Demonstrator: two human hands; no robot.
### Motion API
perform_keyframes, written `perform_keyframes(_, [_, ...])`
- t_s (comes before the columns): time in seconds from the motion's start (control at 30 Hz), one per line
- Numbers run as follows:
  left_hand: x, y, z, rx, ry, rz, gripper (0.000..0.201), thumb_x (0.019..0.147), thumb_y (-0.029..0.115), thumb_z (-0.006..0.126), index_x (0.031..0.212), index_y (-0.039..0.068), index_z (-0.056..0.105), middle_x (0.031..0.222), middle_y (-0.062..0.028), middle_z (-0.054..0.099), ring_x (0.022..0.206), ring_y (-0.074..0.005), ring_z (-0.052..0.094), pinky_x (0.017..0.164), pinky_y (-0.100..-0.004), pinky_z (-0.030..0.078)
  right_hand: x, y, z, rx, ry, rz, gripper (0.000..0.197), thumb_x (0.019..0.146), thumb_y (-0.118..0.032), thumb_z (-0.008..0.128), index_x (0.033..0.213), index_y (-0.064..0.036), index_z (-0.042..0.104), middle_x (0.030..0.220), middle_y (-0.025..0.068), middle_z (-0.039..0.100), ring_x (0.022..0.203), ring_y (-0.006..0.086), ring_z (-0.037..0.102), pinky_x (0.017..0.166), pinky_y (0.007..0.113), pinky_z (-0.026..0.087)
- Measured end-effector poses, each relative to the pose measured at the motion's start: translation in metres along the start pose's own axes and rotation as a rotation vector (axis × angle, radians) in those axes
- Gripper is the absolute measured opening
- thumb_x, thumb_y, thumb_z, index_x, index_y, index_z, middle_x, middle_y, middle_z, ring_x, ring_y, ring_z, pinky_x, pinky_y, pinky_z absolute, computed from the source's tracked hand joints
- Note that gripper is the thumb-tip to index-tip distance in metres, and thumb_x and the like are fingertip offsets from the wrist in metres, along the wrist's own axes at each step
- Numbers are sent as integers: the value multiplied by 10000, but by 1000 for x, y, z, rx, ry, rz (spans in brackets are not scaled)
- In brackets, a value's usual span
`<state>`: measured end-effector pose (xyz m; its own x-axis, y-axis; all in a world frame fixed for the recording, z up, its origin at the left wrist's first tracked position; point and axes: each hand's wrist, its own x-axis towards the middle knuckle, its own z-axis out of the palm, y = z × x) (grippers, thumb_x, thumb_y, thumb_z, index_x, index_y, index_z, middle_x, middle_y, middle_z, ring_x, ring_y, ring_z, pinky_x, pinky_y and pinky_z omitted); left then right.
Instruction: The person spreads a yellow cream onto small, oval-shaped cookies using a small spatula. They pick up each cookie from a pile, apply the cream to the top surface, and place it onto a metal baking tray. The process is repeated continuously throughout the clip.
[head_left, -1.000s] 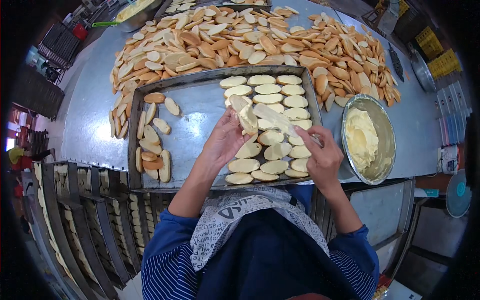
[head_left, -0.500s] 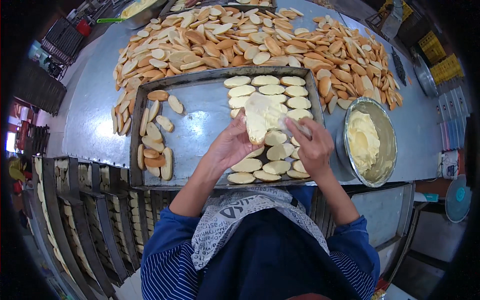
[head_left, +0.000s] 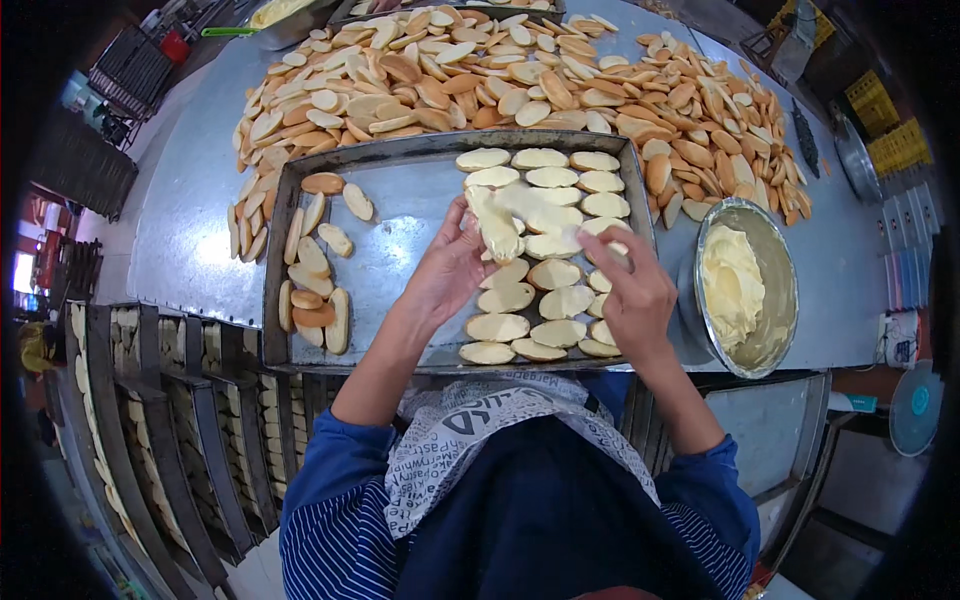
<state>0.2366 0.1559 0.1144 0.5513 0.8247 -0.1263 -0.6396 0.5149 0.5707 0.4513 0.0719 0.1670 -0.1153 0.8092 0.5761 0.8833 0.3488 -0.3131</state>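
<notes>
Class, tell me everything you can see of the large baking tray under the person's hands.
The baking tray is rectangular, apparently metal, with low walls, a darkened rim and a shiny grey-blue base. It lies flat on the table, by the near edge. Pale-topped oval bread slices sit in rows at its right; loose bread pieces lie at its left, bare base between. The left hand and right hand are above it.

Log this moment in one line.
left hand: holds coated bread slice | right hand: holds pale spreader | tray: rowed slices right, loose pieces left | bowl: cream inside
</notes>
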Motion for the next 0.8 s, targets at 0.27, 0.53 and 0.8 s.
perform_keyframes(0.27, [10, 26, -23, 197, 115, 104, 353, 949, 187, 499, 1275, 170, 364, 1212, -23, 488, 1107, -194, 524, 940, -358, 474, -29, -13, -12, 61, -124, 107, 522, 626, 102, 511, 1050, -144, 688, 936, 57, 613, 757, 237, 611, 644, 330, 476])
perform_keyframes(0.53, [81, 64, -137, 726, 450, 420, 392, 847, -2, 598, 1170, 30, 379, 1118, -125, 532, 1025, -200, 564, 902, -311, 486, -36, 14, -30, 119, 120, 433, 603, 676, 194, 436, 1147, -113, 654, 978, 83, 579, 791, 170, 565, 663, 250, 424])
perform_keyframes(0.8, [107, 61, -161, 1437, 671, 437, 378, 672, 20, 757, 1010, 31, 587, 997, -92, 633, 844, -170, 631, 737, -282, 513, -68, 58, -63, -28, 246, 476, 505, 792, 152, 433, 1181, -101, 630, 1030, 89, 562, 903, 200, 566, 777, 256, 428])
